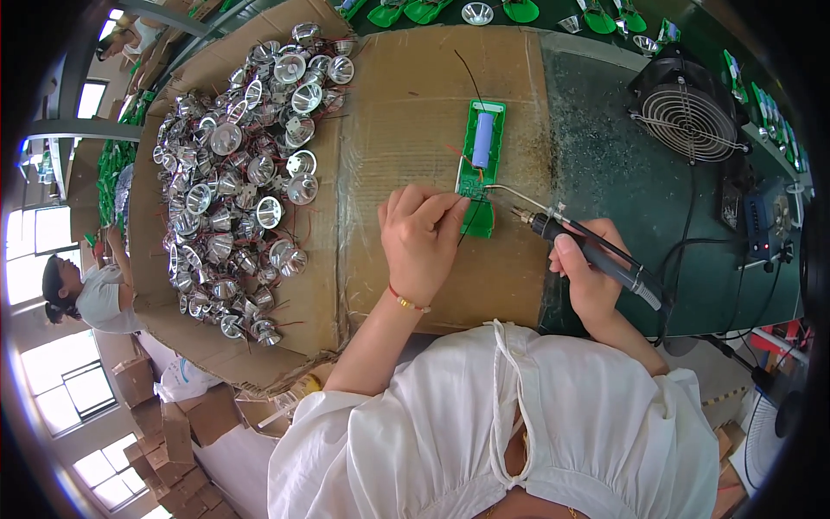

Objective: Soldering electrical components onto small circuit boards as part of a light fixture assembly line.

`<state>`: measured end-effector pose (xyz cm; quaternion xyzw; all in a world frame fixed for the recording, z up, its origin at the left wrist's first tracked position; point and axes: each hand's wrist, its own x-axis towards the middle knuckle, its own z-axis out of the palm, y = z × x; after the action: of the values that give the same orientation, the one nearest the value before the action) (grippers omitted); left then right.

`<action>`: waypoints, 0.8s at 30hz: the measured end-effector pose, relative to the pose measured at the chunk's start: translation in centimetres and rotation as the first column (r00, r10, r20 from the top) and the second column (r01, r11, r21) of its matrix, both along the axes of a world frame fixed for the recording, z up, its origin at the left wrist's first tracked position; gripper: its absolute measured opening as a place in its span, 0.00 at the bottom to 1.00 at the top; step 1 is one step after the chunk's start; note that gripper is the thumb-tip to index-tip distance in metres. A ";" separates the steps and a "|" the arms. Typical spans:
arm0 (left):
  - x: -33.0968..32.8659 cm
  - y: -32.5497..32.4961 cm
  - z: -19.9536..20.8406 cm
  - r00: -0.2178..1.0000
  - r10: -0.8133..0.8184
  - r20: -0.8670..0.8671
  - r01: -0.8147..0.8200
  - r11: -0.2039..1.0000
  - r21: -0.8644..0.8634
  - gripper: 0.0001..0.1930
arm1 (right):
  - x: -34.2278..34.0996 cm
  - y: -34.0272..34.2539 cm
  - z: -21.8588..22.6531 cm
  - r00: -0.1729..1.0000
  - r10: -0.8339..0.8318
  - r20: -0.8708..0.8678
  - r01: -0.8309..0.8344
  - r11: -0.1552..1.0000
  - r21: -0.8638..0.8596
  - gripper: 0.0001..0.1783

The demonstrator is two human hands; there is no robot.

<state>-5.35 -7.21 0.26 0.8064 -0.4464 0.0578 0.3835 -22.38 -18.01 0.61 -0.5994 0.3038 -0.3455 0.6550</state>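
The left hand (419,233) was held over the low end of a green case (478,223), with its thumb and first finger pinched close together by a small circuit board (471,185); whether a thin wire was gripped between them could not be told. In the right hand (595,290) a soldering tool (612,268) was grasped like a fat pen, and its tip was pointed at the board, near the left fingertips; whether it touched could not be made out. The case was laid on a cardboard sheet (406,112), about halfway down and nearer its right edge. A purple battery (483,140) was already set in the case, and red wire was seen between it and the board. The case was left uncovered, and no shiny cup was seen fixed to it, so the work was judged to be only part done, with the wires being seen to. At the sheet's left edge, a big heap of shiny cups (226,138) was kept in a cardboard box (316,316). By the far right corner of the green tabletop (596,104) a black fan (689,125) was placed, and a blue box (768,223) was set by the right edge. More green cases (424,10) were lined up along the far edge.
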 end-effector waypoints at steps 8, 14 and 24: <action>0.0 -0.1 -0.4 0.999 0.029 -0.042 -0.029 1.000 0.012 0.03 | 1.0 -0.1 0.0 0.999 0.030 -0.016 -0.030 0.999 0.018 0.09; -0.2 -0.3 -0.5 0.997 0.066 -0.047 -0.065 0.997 0.033 0.04 | 1.3 -0.3 -0.3 0.999 0.050 -0.009 -0.049 0.995 0.083 0.10; -0.3 -0.6 -0.6 0.997 0.064 0.041 -0.065 0.998 0.019 0.06 | 1.5 -0.4 -0.5 0.997 0.055 -0.059 -0.051 0.996 0.071 0.10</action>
<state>-5.60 -7.80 -0.38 0.8229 -0.4282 0.0818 0.3643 -20.89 -18.43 0.09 -0.5944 0.3195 -0.2987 0.6748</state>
